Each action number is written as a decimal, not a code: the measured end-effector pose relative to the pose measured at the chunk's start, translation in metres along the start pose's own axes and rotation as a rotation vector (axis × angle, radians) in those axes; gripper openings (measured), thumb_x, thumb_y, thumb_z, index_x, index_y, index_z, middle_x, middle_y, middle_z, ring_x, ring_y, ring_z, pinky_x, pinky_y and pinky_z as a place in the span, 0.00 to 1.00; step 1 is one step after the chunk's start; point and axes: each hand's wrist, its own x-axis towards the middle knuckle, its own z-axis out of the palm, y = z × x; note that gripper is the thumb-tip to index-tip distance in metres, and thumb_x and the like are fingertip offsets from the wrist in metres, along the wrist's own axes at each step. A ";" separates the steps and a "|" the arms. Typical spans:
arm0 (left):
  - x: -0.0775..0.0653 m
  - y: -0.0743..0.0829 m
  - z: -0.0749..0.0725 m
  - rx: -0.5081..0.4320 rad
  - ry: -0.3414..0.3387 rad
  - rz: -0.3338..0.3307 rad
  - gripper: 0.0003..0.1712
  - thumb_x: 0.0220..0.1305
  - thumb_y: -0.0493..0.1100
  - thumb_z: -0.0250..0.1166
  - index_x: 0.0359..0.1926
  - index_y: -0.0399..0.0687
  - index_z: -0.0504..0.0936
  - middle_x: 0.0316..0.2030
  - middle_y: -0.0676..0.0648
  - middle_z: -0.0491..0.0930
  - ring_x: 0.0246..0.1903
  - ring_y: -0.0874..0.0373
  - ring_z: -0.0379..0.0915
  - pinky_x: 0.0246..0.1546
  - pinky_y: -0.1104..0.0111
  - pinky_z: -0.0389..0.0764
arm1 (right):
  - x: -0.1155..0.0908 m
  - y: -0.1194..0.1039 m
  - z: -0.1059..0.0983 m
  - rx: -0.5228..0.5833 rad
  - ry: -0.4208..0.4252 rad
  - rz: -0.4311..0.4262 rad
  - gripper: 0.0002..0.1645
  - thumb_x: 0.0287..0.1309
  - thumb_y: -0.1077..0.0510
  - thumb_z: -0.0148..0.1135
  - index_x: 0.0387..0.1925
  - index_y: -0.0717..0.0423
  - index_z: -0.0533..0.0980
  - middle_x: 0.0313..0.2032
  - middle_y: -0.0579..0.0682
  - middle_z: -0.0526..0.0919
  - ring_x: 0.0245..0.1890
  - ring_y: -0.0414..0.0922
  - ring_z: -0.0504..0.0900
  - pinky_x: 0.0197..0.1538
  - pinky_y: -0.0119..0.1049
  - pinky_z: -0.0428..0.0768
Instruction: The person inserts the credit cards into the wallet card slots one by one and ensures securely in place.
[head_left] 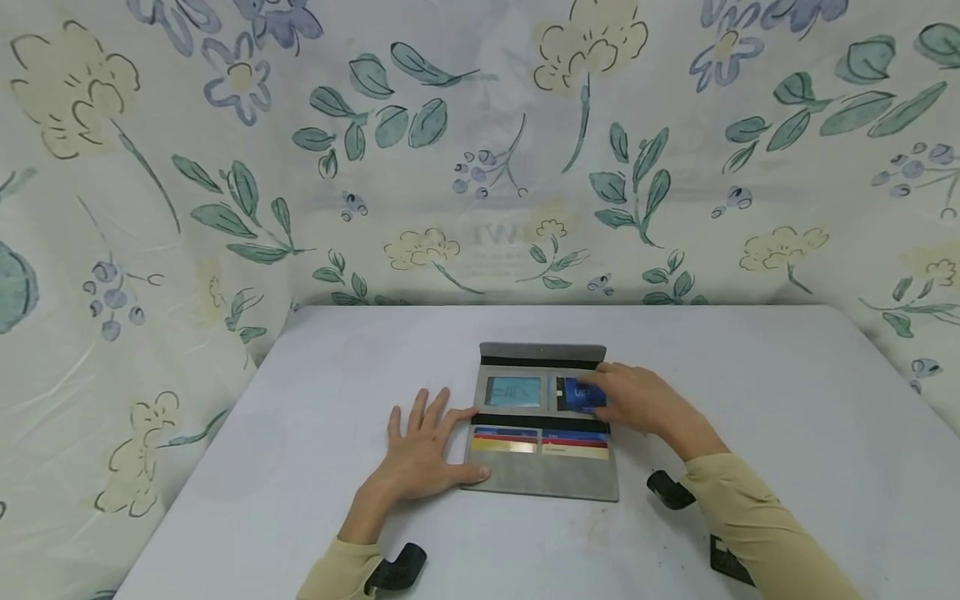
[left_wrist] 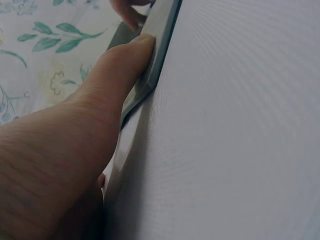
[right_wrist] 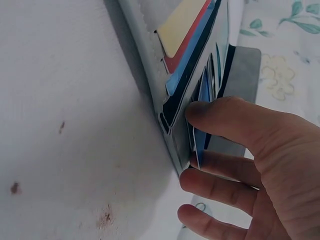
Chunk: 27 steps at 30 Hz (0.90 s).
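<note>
A grey wallet [head_left: 551,481] lies unfolded on the white table, its flap at the far side. Coloured cards [head_left: 502,442] sit in its lower slots, showing blue, red and yellow edges. My left hand [head_left: 422,454] is spread at the wallet's left side. Its thumb [left_wrist: 135,52] presses the near left corner, and the index fingertip touches the left edge. At the upper right pocket, my right hand [head_left: 641,400] pinches a blue card [right_wrist: 199,142] between thumb and fingers. The card is partly inside the pocket. A light blue card [head_left: 513,392] shows in the upper left window.
A dark flat object [head_left: 729,562] lies partly hidden under the right forearm. Black wrist devices [head_left: 670,490] are by both wrists. The white table [head_left: 360,350] ends at a floral-patterned backdrop [head_left: 495,225]. Small brownish stains [right_wrist: 106,217] mark the table near the wallet.
</note>
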 end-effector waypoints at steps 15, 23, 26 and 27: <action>0.000 0.004 -0.001 0.004 0.003 -0.003 0.50 0.50 0.71 0.69 0.71 0.58 0.67 0.77 0.37 0.46 0.76 0.35 0.29 0.67 0.32 0.29 | 0.009 -0.012 -0.001 -0.008 0.032 -0.039 0.31 0.57 0.56 0.72 0.62 0.56 0.74 0.56 0.58 0.81 0.53 0.55 0.81 0.56 0.53 0.79; -0.001 0.003 -0.002 -0.001 -0.001 -0.003 0.49 0.50 0.71 0.69 0.71 0.59 0.67 0.77 0.37 0.46 0.76 0.35 0.29 0.67 0.32 0.29 | 0.016 -0.019 0.000 -0.048 0.011 -0.035 0.29 0.56 0.56 0.72 0.59 0.57 0.76 0.48 0.55 0.82 0.45 0.49 0.81 0.52 0.46 0.82; -0.001 0.004 -0.002 -0.004 0.000 -0.002 0.49 0.50 0.70 0.69 0.71 0.59 0.67 0.77 0.37 0.46 0.76 0.35 0.29 0.67 0.32 0.29 | 0.017 -0.021 0.000 -0.028 0.004 -0.029 0.29 0.56 0.57 0.72 0.60 0.57 0.75 0.49 0.56 0.81 0.45 0.50 0.82 0.52 0.47 0.82; -0.001 0.004 -0.002 -0.002 -0.002 -0.004 0.49 0.50 0.71 0.69 0.71 0.59 0.67 0.77 0.37 0.46 0.76 0.35 0.29 0.67 0.33 0.29 | 0.017 -0.021 -0.001 -0.021 0.000 -0.027 0.29 0.56 0.58 0.72 0.60 0.57 0.75 0.49 0.56 0.81 0.45 0.50 0.82 0.52 0.47 0.82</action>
